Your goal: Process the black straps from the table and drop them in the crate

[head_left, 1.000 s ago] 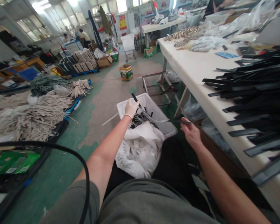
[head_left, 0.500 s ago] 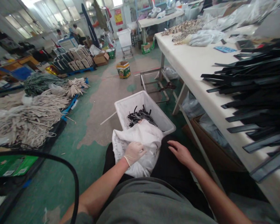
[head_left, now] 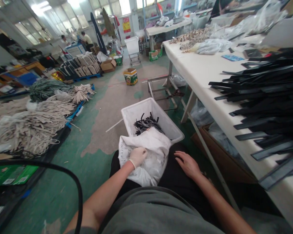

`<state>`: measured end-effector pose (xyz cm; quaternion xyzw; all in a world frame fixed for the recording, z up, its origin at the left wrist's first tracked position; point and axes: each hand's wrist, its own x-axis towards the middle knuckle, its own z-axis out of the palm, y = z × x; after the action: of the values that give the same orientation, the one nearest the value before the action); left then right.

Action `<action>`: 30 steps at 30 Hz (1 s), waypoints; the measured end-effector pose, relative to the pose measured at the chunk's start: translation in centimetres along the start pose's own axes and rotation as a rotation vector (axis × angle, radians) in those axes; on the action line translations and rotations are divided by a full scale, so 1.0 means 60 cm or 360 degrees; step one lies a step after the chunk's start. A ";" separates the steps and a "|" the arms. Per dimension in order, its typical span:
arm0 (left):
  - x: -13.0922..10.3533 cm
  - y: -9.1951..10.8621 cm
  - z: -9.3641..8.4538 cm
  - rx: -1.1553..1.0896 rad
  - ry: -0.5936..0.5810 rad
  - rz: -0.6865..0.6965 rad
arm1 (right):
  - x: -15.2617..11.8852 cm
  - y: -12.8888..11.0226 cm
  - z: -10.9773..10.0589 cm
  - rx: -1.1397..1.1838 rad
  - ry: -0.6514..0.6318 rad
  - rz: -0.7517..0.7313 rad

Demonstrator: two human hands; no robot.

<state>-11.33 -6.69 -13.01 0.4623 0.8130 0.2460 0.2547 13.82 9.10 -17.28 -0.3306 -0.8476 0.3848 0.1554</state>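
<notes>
A white woven sack [head_left: 156, 143] lies across my lap, its far end draped over the near rim of a white plastic bin [head_left: 169, 125]. Inside the bin is a heap of short black strips [head_left: 147, 123]. My left hand [head_left: 138, 156], in a pale thin glove, is closed on top of the sack; whatever is in its fingers, if anything, is too small to see. Bare and open, my right hand [head_left: 187, 164] rests on my right thigh beside the sack, fingers stretched out.
On my right, a long white table [head_left: 197, 74] holds a pile of black strips [head_left: 266, 97], white gloves [head_left: 211, 46] and metal pieces [head_left: 189, 37]. Bundles of beige straps [head_left: 31, 125] lie on my left. A black cable [head_left: 70, 174] curves through the near left. A metal frame [head_left: 161, 89] stands beyond the bin.
My left hand has drawn slightly left, and its fingers have curled in more tightly. My right hand has settled slightly lower on the thigh. The view has tilted up a little.
</notes>
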 end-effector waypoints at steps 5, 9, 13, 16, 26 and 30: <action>-0.052 0.044 -0.065 -0.0728 0.0130 -0.0080 | 0.006 -0.053 0.001 0.0235 -0.0157 0.0042; -0.088 0.094 -0.103 -0.1369 0.0107 -0.0301 | 0.006 -0.143 0.014 0.0643 -0.0663 -0.0015; -0.110 0.133 -0.109 -0.1480 0.0007 -0.0235 | 0.004 -0.233 0.041 0.1552 -0.1189 0.0135; -0.119 0.143 -0.103 -0.1546 -0.0041 -0.0105 | 0.018 -0.275 0.052 0.2010 -0.0972 0.0262; -0.126 0.122 -0.081 -0.1676 -0.0091 -0.0171 | 0.120 -0.307 -0.047 0.1726 -0.0211 0.0298; -0.128 0.122 -0.072 -0.1681 -0.0272 -0.0223 | 0.141 -0.312 -0.087 0.1521 -0.0179 0.0134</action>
<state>-6.11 -10.81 -3.67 0.2344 0.5840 0.5653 0.5334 2.06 8.65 0.36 -0.2349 -0.5688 0.7544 0.2282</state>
